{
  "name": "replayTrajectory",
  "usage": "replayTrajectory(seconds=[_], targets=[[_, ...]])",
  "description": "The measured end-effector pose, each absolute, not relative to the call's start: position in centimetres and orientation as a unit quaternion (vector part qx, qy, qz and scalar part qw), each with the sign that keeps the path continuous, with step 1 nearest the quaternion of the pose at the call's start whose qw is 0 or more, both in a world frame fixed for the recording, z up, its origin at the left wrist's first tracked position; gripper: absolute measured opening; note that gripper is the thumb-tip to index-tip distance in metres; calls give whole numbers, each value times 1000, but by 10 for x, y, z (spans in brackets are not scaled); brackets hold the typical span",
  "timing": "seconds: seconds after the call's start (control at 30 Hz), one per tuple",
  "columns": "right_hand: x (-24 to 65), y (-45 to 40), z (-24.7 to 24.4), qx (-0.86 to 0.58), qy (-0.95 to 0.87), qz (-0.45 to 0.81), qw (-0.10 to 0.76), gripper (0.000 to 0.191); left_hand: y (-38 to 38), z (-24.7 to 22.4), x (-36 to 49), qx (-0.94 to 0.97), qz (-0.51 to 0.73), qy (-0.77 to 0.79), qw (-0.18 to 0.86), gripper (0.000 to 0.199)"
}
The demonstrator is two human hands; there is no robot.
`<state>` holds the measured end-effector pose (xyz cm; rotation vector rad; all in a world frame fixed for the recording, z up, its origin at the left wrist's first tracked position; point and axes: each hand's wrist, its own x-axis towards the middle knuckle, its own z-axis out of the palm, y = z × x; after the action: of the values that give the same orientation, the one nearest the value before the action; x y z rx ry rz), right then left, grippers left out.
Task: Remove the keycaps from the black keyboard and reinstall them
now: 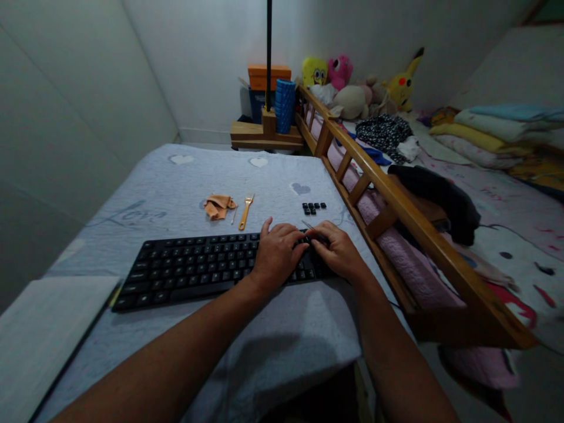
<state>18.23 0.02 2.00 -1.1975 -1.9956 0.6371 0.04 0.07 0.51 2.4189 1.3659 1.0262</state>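
Note:
A black keyboard (189, 267) lies across the cloth-covered surface, and both hands are over its right part. My left hand (278, 251) rests on the keys, its thumb and fingertips drawn together beside the right hand; whatever lies between them is hidden. My right hand (335, 247) is closed around a thin tool (308, 225) whose slim, metallic-looking end sticks out past the fingers; its kind cannot be made out. Several loose black keycaps (312, 207) sit behind the keyboard. Farther left lie a small yellow-handled brush (245, 214), a cotton swab (234, 215) and a crumpled orange cloth (217, 207).
A wooden rail (374, 182) runs along the right side, with a bed of clothes and plush toys beyond. At the left front lies a pale flat item (53, 335). Boxes (268, 77) and a blue cylinder (285, 106) stand at the back near a black pole (268, 53).

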Motion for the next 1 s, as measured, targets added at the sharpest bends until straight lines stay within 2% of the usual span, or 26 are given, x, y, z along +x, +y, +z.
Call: replayTrajectory(seconds=[0.3, 0.57, 0.8, 1.0], targets=[[185, 2, 21, -473, -773, 254, 338, 15, 1, 2, 0, 814, 330, 468, 101, 15], [221, 55, 25, -559, -745, 139, 336, 14, -4, -1, 2, 827, 256, 488, 110, 43], [229, 98, 1, -630, -724, 108, 260, 19, -7, -2, 3, 839, 211, 489, 110, 54], [227, 106, -19, -641, -714, 113, 258, 20, -7, 0, 3, 843, 204, 486, 104, 55]])
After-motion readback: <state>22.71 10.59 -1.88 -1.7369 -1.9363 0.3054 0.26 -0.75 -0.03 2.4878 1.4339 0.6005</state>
